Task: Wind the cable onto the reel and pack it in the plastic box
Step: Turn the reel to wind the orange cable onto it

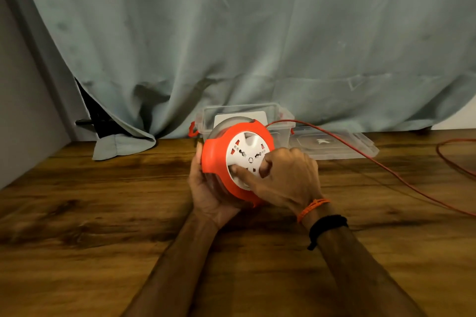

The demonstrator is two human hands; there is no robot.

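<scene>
Reel [219, 159] cupped steady in left hand [206, 188]; right hand [288, 175] fingers grip white hub to crank slack cable [386, 167] in.

We had a single view, from a wide-angle camera worn on the head. It looked forward and down across the wooden table [103, 213], near enough that both forearms rose from the bottom edge and met at mid-frame. It faced a grey-green curtain [231, 33] that filled the upper half. The wide lens bowed the table's far edge. There was no second view to share any of the scene.
</scene>
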